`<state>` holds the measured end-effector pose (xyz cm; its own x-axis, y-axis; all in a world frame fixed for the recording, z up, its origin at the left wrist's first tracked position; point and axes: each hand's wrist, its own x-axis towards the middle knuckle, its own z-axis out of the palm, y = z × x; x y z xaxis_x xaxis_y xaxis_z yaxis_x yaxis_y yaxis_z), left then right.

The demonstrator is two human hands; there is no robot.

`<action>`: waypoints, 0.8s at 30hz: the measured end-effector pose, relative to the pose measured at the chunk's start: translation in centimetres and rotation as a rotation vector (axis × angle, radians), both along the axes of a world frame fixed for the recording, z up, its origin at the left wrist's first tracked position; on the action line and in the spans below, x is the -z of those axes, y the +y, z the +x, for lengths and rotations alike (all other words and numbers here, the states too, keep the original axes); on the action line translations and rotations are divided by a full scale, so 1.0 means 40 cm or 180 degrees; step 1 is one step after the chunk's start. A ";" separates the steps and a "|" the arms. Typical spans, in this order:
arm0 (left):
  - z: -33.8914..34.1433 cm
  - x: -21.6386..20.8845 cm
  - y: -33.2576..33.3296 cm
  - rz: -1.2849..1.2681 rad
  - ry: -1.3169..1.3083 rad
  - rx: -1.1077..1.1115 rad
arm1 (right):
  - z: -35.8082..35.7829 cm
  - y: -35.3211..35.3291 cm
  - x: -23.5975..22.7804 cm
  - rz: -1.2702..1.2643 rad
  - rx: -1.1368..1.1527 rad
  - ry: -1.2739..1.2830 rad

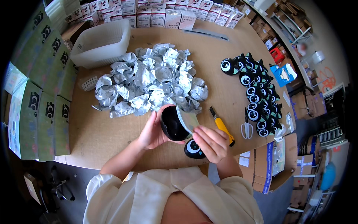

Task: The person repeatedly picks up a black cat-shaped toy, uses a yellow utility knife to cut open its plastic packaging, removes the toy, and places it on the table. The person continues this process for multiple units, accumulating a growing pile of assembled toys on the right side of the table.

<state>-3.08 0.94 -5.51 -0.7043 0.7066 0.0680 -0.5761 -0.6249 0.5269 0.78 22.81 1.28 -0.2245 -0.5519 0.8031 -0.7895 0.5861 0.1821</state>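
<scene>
A hollow black round shell (172,125) rests in my left hand (152,130), its open side turned to the right. My left fingers curl around its outer side. My right hand (213,143) pinches a thin pale green curved piece (189,120) by its lower edge. This piece stands upright against the shell's right rim; whether the two are joined I cannot tell. Just below, partly behind my right fingers, a black piece with a big white-ringed eye (193,148) lies near the table's front edge. A yellow utility knife (223,130) lies beside my right hand.
Crumpled silver foil packets (149,80) heap mid-table, beside a white plastic basket (100,44). Black big-eyed figures (263,99) line the right side, with white-handled scissors (247,128) nearby. Green boxes (44,100) stack at left; small boxes (151,18) line the back. An open carton (257,168) stands at right.
</scene>
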 end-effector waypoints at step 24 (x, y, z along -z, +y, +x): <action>0.004 -0.031 0.007 0.0177 0.0343 -0.0765 | 0.103 0.096 0.122 0.0086 0.0791 -0.4470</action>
<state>-2.90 1.21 -4.28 -0.8380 0.5131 0.1857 -0.3500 -0.7666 0.5383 4.91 26.66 -3.58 -0.9035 -0.3923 -0.1728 -0.2002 0.7426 -0.6391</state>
